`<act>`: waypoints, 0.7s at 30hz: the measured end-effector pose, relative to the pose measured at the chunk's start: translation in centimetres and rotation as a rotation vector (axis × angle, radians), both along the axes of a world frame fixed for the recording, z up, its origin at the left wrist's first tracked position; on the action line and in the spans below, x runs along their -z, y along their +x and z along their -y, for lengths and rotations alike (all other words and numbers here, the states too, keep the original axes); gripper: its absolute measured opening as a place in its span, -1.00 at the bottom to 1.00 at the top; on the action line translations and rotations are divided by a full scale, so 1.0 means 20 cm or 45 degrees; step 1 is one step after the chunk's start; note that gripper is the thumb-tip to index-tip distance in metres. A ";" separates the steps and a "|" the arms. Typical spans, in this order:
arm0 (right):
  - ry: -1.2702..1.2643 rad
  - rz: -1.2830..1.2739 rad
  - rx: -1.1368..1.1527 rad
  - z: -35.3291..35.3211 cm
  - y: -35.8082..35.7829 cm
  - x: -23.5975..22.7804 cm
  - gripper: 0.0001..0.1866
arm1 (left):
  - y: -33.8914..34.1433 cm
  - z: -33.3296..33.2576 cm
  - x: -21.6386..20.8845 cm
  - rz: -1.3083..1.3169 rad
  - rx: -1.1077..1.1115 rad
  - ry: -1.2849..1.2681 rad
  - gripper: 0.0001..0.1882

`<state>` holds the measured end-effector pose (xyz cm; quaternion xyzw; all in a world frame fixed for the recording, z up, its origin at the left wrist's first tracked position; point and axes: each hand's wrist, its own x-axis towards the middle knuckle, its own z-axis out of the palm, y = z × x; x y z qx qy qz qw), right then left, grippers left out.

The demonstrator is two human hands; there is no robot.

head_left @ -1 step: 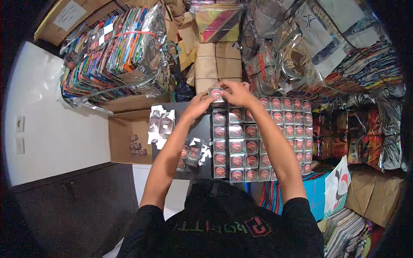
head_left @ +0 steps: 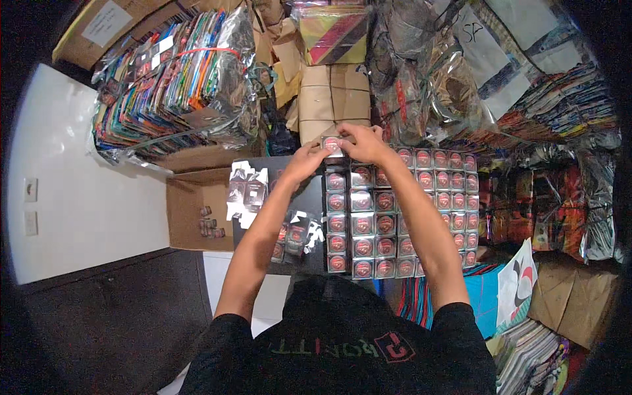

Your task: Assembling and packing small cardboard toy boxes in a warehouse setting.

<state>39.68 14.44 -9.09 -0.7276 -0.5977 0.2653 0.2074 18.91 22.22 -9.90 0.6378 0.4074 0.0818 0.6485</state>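
At the far end of the leftmost column of packs, a small square box with a round red emblem sits between my hands. My left hand pinches its left side, the thumb against the near face. From the right, my right hand closes its fingers on the box's other edge. Below and to the right lie rows of matching boxes, clear-fronted with red round emblems, set tightly side by side. My right forearm hides part of these rows.
Flattened black-and-white cartons and more small packs lie on the dark tabletop at left. An open cardboard box beside it holds several small pieces. Wrapped bundles and a brown paper parcel crowd the far side.
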 end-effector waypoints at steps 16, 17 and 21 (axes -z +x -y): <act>-0.085 0.153 -0.047 0.03 0.01 0.04 -0.62 | 0.02 0.02 0.34 0.046 -0.026 0.158 -0.34; -0.096 0.133 -0.032 0.03 0.02 0.04 -0.63 | 0.03 0.02 0.31 0.041 -0.021 0.126 -0.34; -0.083 0.113 -0.032 0.01 0.04 0.07 -0.65 | 0.03 0.01 0.32 0.110 -0.030 0.026 -0.31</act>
